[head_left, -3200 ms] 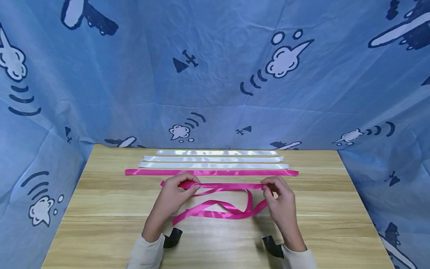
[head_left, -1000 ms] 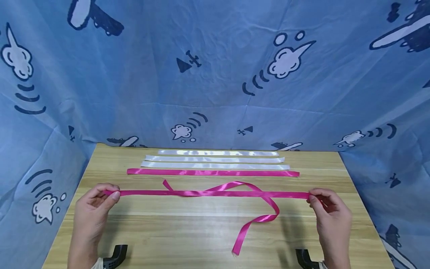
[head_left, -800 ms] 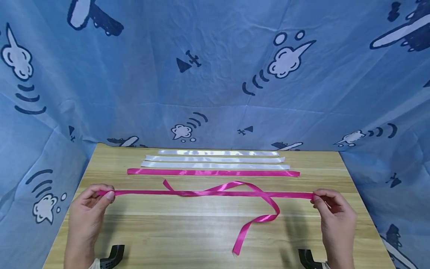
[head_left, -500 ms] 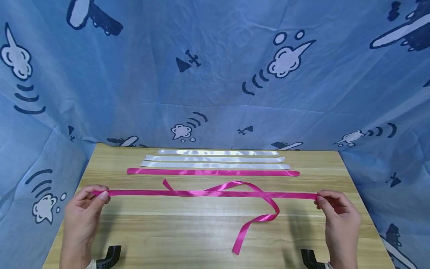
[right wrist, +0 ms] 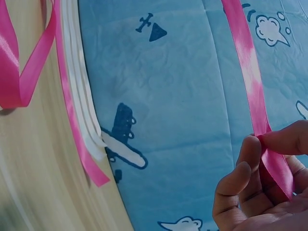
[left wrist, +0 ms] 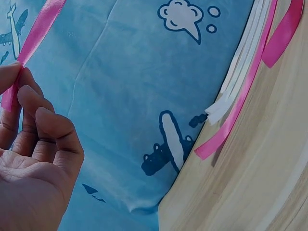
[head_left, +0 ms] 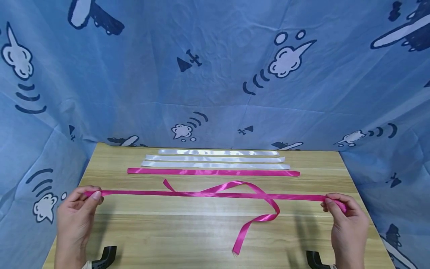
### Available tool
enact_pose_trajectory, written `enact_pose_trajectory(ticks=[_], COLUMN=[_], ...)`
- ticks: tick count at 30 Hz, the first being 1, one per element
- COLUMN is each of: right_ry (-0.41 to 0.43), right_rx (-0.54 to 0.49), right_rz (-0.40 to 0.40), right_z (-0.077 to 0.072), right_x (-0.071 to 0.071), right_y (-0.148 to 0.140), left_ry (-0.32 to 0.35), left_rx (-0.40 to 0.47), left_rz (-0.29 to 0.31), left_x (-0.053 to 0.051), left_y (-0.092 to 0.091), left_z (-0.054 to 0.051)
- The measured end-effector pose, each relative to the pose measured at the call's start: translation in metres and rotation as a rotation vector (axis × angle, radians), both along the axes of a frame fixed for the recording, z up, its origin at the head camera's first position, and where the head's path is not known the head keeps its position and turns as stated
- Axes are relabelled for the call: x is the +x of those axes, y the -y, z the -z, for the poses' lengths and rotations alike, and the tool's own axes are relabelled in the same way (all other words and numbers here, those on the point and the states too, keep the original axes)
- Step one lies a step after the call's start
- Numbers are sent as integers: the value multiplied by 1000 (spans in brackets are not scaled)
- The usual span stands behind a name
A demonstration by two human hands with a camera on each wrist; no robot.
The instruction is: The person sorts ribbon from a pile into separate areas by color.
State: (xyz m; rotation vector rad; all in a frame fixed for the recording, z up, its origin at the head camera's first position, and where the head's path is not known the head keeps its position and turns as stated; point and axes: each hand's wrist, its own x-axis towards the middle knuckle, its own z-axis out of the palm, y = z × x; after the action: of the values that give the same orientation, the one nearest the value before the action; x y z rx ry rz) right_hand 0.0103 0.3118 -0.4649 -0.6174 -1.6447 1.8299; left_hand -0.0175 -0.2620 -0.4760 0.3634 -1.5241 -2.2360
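A pink satin ribbon [head_left: 215, 194] is stretched nearly straight between both hands, raised over the table. My left hand [head_left: 75, 216] pinches it near one end between thumb and forefinger; a short tail shows past the fingertips in the left wrist view. At the other side my right hand [head_left: 349, 220] pinches the ribbon too, and its tail [right wrist: 279, 175] lies against the palm. Beneath the taut ribbon, another pink ribbon [head_left: 250, 223] curls loosely on the table, one end pointing toward the front edge.
Flat across the back of the table [head_left: 188, 239] lie a straight pink ribbon [head_left: 215, 172] and several white ribbons [head_left: 215, 165] in parallel rows. Blue patterned cloth [head_left: 215, 74] hangs behind and at both sides. Black curved pieces [head_left: 106, 257] sit at the wrists.
From close together, my hands have moved far apart, drawing the pinched ribbon out straight; lately they spread slightly more. The bunched loops have become one loose curling ribbon on the table.
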Motion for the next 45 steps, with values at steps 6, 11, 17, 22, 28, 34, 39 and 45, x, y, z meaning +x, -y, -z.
enact_pose_trajectory(ticks=[6,11,17,22,28,34,39,45], right_ry=[-23,-29,3,39,133,266,335,414], right_rx=[-40,-64,-42,-21,26,81,109,153], right_rz=[15,21,26,29,18,1,-26,-64], right_z=[0,0,1,5,10,16,23,33], right_x=[2,1,-3,-9,-21,-34,-48,-62], right_y=[-4,-5,-7,-9,-13,-15,-19,-24], left_ry=[23,46,79,107,115,198,279,349], left_rx=[-1,-13,-23,-27,-59,-127,-233,-336], left_rz=[-25,-44,-45,-23,15,21,68,114], left_x=[0,-2,-5,-9,-18,-32,-46,-65], left_y=[2,3,4,5,7,8,10,8], left_z=[1,1,3,7,12,20,29,39])
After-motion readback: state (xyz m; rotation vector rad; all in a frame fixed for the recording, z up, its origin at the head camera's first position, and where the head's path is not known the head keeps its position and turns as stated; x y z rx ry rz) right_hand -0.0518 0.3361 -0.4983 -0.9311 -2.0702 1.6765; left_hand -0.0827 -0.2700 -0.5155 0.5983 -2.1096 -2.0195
